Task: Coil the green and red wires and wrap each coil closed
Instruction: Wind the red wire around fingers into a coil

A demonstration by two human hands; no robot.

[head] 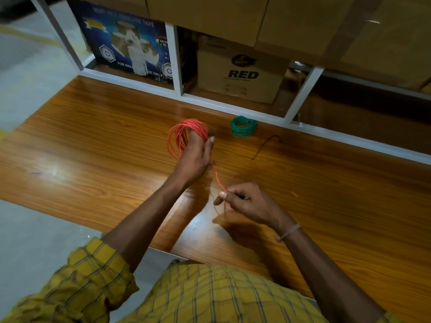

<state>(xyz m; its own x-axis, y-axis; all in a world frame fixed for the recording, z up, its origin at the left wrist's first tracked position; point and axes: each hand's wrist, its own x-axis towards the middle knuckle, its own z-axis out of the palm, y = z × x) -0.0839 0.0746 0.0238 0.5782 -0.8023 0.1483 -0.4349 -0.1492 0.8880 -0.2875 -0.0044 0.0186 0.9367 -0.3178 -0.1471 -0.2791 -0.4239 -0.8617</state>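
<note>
red wire (179, 138) is looped in a coil around the left hand (194, 159), held above the middle of the wooden table (93, 141); fingers are inside the loops, thumb up along the coil's right side. a loose strand runs from that hand down to the right hand (247, 203), which pinches it between thumb and fingers; motion blur there, exact grip hard to read. green wire (243, 127) lies as a finished-looking coil near the table's far edge, right of the red coil, apart from it. thin black wire (265, 145) lies just right of the green coil. behind the far edge, a white shelf frame (177, 66) holds a cardboard box (242, 75) printed "RED" and a blue box (123, 43) reading "tape" and "for indu... se only", partly hidden by the frame. top boxes cut off.
</note>
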